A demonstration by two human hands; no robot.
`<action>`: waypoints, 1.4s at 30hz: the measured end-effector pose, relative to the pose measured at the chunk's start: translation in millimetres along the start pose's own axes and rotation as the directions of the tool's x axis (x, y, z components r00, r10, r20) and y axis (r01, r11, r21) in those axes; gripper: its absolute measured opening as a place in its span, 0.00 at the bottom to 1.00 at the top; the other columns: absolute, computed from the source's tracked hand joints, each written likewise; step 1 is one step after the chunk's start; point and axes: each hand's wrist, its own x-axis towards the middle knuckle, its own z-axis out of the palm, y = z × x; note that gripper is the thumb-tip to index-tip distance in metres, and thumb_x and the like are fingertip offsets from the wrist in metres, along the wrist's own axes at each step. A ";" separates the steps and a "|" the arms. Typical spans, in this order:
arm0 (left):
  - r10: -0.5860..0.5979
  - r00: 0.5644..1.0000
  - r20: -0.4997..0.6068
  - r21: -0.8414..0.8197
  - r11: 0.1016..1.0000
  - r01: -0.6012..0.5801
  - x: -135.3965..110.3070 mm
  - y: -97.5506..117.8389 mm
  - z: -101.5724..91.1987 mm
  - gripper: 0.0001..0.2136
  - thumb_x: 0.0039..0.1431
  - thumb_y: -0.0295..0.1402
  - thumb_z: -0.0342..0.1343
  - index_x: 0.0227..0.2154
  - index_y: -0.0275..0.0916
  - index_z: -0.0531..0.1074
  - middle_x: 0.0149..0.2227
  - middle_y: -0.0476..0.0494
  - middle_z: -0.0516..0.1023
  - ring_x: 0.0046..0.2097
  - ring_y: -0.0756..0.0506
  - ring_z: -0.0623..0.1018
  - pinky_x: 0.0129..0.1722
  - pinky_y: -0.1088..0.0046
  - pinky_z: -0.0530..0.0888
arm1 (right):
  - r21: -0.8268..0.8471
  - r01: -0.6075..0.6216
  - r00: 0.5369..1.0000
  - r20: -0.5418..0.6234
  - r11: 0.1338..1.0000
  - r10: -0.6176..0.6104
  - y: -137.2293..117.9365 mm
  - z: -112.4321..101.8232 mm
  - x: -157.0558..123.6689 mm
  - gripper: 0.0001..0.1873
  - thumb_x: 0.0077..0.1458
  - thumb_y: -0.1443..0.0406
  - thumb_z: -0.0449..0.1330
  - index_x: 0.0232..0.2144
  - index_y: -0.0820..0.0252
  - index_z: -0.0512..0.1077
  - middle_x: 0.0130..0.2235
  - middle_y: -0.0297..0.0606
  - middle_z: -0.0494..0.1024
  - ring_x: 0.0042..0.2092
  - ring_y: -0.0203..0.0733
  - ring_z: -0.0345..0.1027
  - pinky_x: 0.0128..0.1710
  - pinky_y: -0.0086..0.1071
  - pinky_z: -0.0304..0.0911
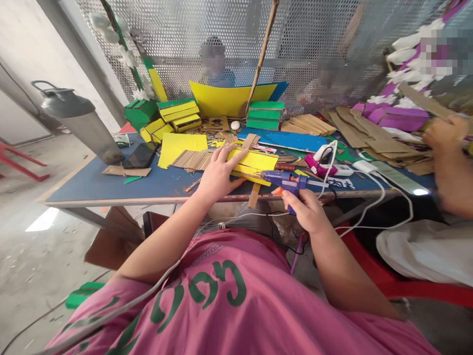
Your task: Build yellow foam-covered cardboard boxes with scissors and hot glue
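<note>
Head view, left hand [219,173] gripping one yellow cardboard piece [260,160], right hand [307,211] gripping one glue gun [290,182]

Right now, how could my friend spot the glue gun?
Find the blue table, then its edge nearest the pink shirt. The glue gun is there, in the right grip. Unlike the yellow piece by its nozzle, it's blue-purple with an orange trigger.
</note>
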 end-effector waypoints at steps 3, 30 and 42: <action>0.003 1.000 0.003 0.007 1.000 -0.003 -0.4 0.3 -0.1 0.41 0.70 0.41 0.70 0.82 0.55 0.61 0.80 0.34 0.64 0.80 0.24 0.63 0.80 0.30 0.69 | 0.005 0.014 0.999 -0.029 1.000 -0.014 0.1 2.8 2.5 0.31 0.76 0.39 0.61 0.35 0.55 0.84 0.28 0.36 0.80 0.31 0.44 0.74 0.36 0.38 0.68; 0.003 1.000 -0.001 -0.004 1.000 -0.003 -1.1 0.2 0.5 0.41 0.70 0.39 0.70 0.82 0.57 0.61 0.80 0.35 0.64 0.81 0.24 0.62 0.80 0.28 0.69 | -0.050 -0.006 1.000 -0.026 0.999 0.005 -6.0 -10.9 -1.4 0.32 0.73 0.37 0.63 0.45 0.57 0.90 0.29 0.37 0.80 0.30 0.44 0.73 0.33 0.38 0.66; 0.008 1.000 0.008 0.001 1.000 -0.008 -1.1 0.9 -0.1 0.42 0.70 0.39 0.69 0.82 0.57 0.59 0.81 0.35 0.63 0.81 0.24 0.62 0.80 0.29 0.69 | -0.045 0.033 0.998 -0.051 0.998 -0.036 -11.4 -7.9 -2.1 0.30 0.74 0.39 0.63 0.46 0.57 0.90 0.30 0.38 0.82 0.29 0.43 0.74 0.32 0.37 0.68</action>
